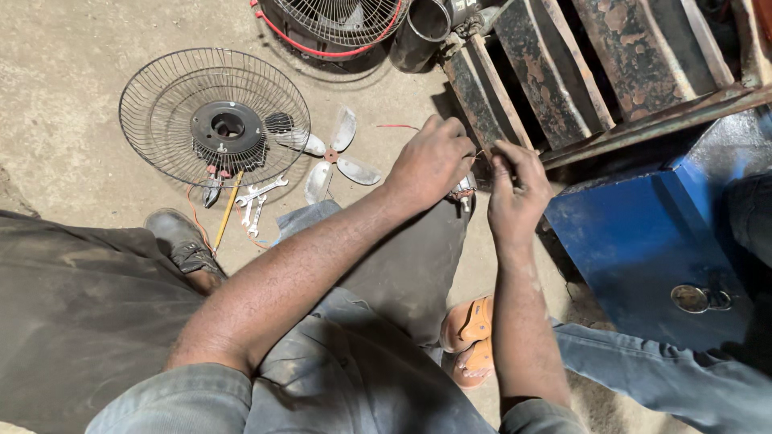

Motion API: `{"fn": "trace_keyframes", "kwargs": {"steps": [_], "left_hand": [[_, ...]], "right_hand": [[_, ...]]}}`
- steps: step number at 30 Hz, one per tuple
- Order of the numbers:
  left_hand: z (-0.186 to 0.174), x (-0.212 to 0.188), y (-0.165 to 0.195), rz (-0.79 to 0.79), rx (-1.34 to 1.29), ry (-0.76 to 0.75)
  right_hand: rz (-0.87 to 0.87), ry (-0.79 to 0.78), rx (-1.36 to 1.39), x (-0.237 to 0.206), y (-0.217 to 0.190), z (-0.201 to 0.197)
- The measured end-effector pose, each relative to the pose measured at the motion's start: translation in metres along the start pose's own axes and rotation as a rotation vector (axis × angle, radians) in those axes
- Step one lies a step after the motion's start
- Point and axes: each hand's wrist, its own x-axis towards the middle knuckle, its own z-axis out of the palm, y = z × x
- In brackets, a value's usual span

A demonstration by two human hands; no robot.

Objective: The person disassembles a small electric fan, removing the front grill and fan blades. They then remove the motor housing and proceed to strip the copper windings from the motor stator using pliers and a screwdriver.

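Note:
My left hand [430, 161] is closed over a small metal fan motor [463, 191] that rests on my knee; only the motor's edge shows under the fingers. My right hand [516, 193] is just right of it, its fingertips pinching thin wires at the motor. A red wire [396, 126] trails away to the left above the floor. On the floor to the left lie a clear fan blade [331, 157] and a round wire fan guard [214, 117] with a black hub.
Spanners [257, 197], a yellow-handled screwdriver [227, 207] and pliers [211, 191] lie below the guard. Another fan guard [338, 20] and a dark pipe [420, 32] sit at the top. Rusty metal bars [563, 72] and a blue box [643, 241] stand right. Another person's sandalled foot [470, 337] is nearby.

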Motion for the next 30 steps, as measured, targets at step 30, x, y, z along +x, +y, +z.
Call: {"fn": "trace_keyframes", "kwargs": {"steps": [30], "left_hand": [[0.001, 0.010, 0.000, 0.021, 0.186, -0.091]], "right_hand": [[-0.195, -0.052, -0.032, -0.002, 0.024, 0.008]]}}
